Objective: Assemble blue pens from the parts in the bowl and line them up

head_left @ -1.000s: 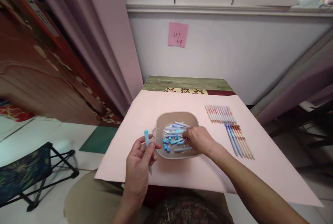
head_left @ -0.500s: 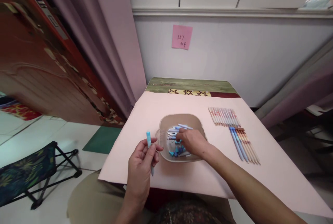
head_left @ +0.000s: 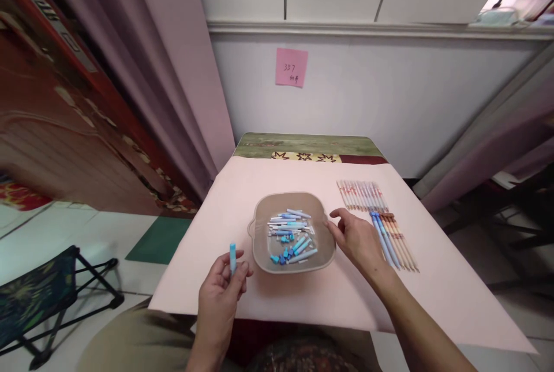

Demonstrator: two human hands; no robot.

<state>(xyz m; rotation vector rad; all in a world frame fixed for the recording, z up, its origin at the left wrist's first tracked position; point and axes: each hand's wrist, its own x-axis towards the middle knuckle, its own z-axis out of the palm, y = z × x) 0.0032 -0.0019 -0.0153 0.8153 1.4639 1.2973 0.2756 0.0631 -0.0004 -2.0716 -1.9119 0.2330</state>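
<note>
In my left hand (head_left: 223, 285), thumb and fingers close round a light-blue pen (head_left: 232, 258), its upper end upright above the grip. The pen's lower end is hidden by the hand. A beige plastic basin (head_left: 259, 256) stands to the right of it. Inside lie several blue and white pen barrels (head_left: 289, 225) and small blue pen pieces (head_left: 285, 254). My right hand (head_left: 357, 239) is at the basin's right rim, thumb and index finger apart, with nothing visible between them. Whether it touches the rim I cannot tell.
Right of the basin, clear pens with reddish marks (head_left: 361, 194) lie in a row. Below them are blue pens (head_left: 385, 239) and brown-and-cream pens (head_left: 400, 239). A pink cover (head_left: 234, 187) lies over the table. A folding stool (head_left: 56, 297) stands on the floor at left.
My right hand has come out of the basin to its right rim, uncovering the pen parts inside. The left hand still holds the pen, a little lower. The whole view has shifted slightly.
</note>
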